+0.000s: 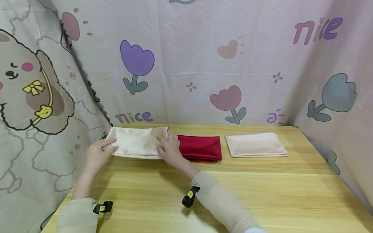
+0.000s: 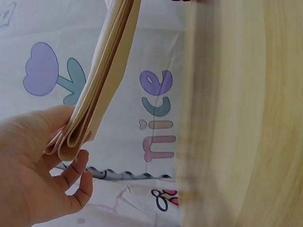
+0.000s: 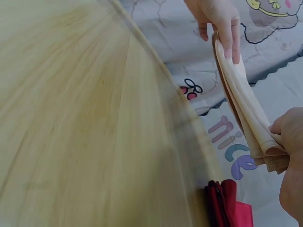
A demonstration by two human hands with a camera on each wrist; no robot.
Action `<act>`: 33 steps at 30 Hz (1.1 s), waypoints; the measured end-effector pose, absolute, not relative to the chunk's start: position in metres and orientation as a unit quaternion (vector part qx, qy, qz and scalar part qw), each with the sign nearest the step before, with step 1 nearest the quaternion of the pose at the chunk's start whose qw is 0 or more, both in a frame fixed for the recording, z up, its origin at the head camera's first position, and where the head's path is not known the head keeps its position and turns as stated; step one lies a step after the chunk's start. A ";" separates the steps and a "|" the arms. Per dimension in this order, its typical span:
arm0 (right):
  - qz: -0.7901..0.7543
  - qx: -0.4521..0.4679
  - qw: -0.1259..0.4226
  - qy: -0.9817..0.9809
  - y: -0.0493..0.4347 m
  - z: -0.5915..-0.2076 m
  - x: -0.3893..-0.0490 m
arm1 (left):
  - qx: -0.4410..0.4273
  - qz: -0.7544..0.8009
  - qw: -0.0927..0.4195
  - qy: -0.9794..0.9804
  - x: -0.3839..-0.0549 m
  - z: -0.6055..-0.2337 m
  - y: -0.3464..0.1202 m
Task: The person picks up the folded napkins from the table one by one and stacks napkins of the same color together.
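Between both hands is a folded cream cloth (image 1: 134, 141), held above the back left of the table. The left hand (image 1: 99, 154) grips its left end; in the left wrist view the thumb lies on one face and the fingers (image 2: 75, 170) curl behind the folded layers. At the other end the right hand (image 1: 170, 149) pinches the cloth, and the right wrist view shows its stacked edges (image 3: 270, 158) there. A folded dark red cloth (image 1: 201, 148) lies just right of the held cloth, partly hidden behind the right hand.
A folded pale pink cloth (image 1: 256, 145) lies farther right on the wooden table (image 1: 233, 194). Printed curtains (image 1: 186, 64) hang along the table's back edge and both sides. Small black cameras (image 1: 189, 197) are strapped to the wrists.
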State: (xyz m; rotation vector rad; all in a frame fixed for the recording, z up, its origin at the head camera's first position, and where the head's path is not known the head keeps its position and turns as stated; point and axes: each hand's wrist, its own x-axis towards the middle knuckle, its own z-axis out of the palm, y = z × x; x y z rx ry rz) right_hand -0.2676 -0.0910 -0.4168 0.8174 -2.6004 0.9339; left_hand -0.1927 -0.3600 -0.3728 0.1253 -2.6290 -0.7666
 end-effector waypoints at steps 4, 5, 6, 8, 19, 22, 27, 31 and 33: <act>0.307 0.293 0.145 -0.894 -0.081 -0.416 -0.268 | 0.030 -0.267 0.222 -0.937 -0.193 -0.371 -0.353; 0.306 0.297 0.147 -0.892 -0.079 -0.415 -0.267 | 0.027 -0.265 0.225 -0.937 -0.193 -0.371 -0.351; 0.305 0.303 0.150 -0.890 -0.076 -0.415 -0.267 | 0.024 -0.263 0.229 -0.937 -0.193 -0.371 -0.349; 0.305 0.311 0.155 -0.887 -0.070 -0.414 -0.267 | 0.019 -0.260 0.234 -0.937 -0.193 -0.371 -0.345; 0.317 0.332 0.189 -0.868 -0.043 -0.416 -0.268 | -0.007 -0.232 0.265 -0.936 -0.194 -0.376 -0.324; 0.321 0.332 0.200 -0.864 -0.037 -0.419 -0.268 | -0.009 -0.227 0.280 -0.933 -0.195 -0.378 -0.317; 0.324 0.337 0.225 -0.855 -0.027 -0.422 -0.268 | -0.022 -0.216 0.312 -0.925 -0.197 -0.381 -0.306; 0.327 0.336 0.228 -0.854 -0.018 -0.427 -0.269 | -0.036 -0.204 0.328 -0.922 -0.198 -0.382 -0.297; 0.331 0.334 0.224 -0.853 -0.013 -0.429 -0.269 | -0.039 -0.203 0.332 -0.920 -0.198 -0.382 -0.293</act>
